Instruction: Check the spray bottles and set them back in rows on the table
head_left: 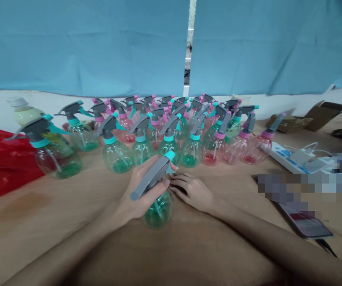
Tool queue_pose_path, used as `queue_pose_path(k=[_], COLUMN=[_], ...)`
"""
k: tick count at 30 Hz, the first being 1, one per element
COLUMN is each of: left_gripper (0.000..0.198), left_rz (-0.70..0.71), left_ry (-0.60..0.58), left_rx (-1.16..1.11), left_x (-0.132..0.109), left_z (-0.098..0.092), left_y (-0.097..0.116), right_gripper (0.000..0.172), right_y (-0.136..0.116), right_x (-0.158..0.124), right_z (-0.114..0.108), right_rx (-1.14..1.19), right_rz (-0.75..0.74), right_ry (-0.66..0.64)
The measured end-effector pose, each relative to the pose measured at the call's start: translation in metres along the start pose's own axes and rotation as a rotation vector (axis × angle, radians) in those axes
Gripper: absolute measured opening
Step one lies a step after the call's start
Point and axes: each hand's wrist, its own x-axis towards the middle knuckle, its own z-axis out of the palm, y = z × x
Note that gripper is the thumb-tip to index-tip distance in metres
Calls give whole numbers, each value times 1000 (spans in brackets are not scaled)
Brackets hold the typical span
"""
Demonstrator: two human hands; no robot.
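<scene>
My left hand (pixel 143 203) is closed around the neck of a spray bottle (pixel 158 214) with a clear green ribbed body. Its grey head with a teal nozzle points away from me to the right. The bottle stands near the middle of the wooden table, and a thin dip tube shows inside. Just right of it, my right hand (pixel 195 192) lies low with fingers reaching toward the bottle and slightly bent. Those fingertips are close to the bottle; whether they touch it I cannot tell. Directly behind both hands stands a green spray bottle (pixel 190 153) with a teal collar.
Several green and pink spray bottles fill the back of the table (pixel 99 206). At left are a red plastic bag (pixel 4 163) and a white-capped bottle (pixel 24 113). A power strip (pixel 290 157), a phone (pixel 308 222) and an open cardboard box (pixel 323 115) lie right.
</scene>
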Motion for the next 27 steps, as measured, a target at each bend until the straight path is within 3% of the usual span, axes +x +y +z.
queue_pose_path(k=[12,22,27], left_gripper=[5,23,24], left_rz=[47,-19,21], left_ry=[2,67,83], left_rx=[2,0,48], left_x=[2,2,1], left_z=[-1,2,4], left_y=[3,1,6], right_gripper=[28,28,29], right_y=[0,0,1], right_x=[0,-1,-1], right_z=[0,1,1], right_rx=[0,-16,-11], right_rz=[8,1,-9], right_ry=[-1,3,-7])
